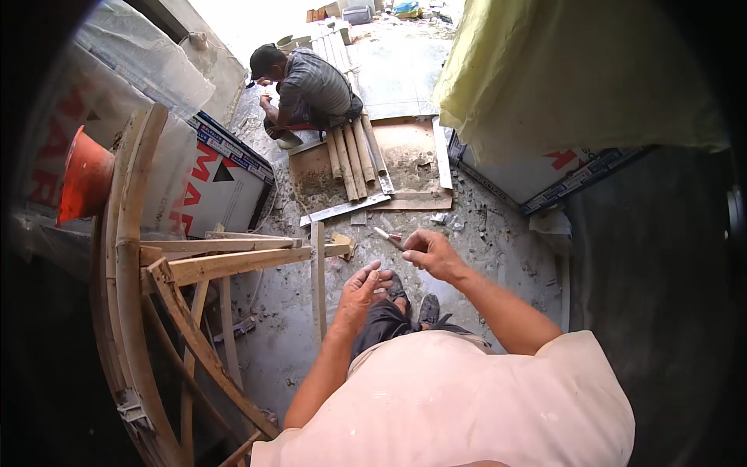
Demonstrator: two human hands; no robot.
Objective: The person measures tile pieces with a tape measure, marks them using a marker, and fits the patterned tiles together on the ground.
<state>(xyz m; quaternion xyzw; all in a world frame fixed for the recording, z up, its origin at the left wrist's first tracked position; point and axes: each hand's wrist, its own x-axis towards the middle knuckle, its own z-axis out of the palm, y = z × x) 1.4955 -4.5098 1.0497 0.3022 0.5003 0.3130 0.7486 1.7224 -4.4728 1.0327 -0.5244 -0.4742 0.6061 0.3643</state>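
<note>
My right hand (433, 255) is held out in front of my body, its thumb and fingers closed on a slim, pen-like stick (386, 236) with a whitish end pointing away to the left. Its exact kind is too small to make out. Lower and to the left, my left hand (362, 291) is raised with its fingers loosely bent and apart. A pale speck shows near its fingertips; whether it is held I cannot tell. Both hands are above my shoes (429, 309) and the dusty floor (498, 265), apart from each other.
Wooden framing (226, 268) and a curved pole stand at left, with an orange-red plastic container (84, 177) against them. Ahead, a person (315, 87) crouches beside bamboo poles (354, 159). Wrapped box stacks (229, 183) line the left; yellowish sheeting (537, 86) hangs at right.
</note>
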